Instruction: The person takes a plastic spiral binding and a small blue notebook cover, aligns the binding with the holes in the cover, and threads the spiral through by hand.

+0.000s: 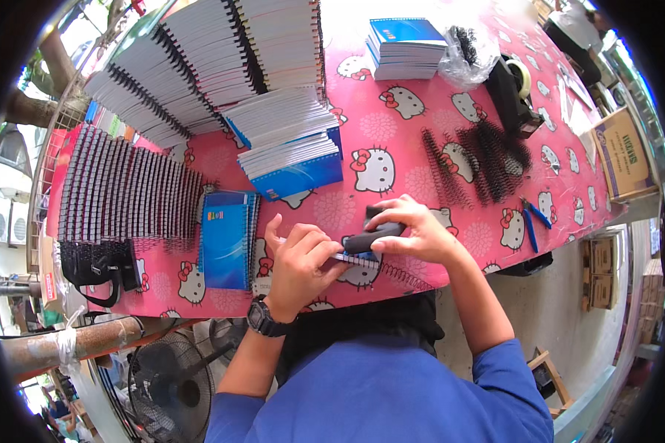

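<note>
Close to the table's front edge, my left hand [301,260] grips a small notebook [356,260] by its side, with the index finger raised. A black spiral coil [408,278] runs along the notebook's edge and sticks out to the right, above the tablecloth. My right hand [420,230] is closed on a black, rounded cylindrical tool [369,242] lying against the notebook near the coil. The hands cover part of the notebook. Left of my left hand lie blue-covered notebooks [226,240].
Beyond my hands are stacked blue notebooks [292,177] and tall rows of spiral-bound books [199,55]. Loose black coils [491,162], blue-handled cutters [532,227] and a tape dispenser [511,92] lie at the right. Bound notebooks [118,184] fill the left; a fan [171,387] stands below.
</note>
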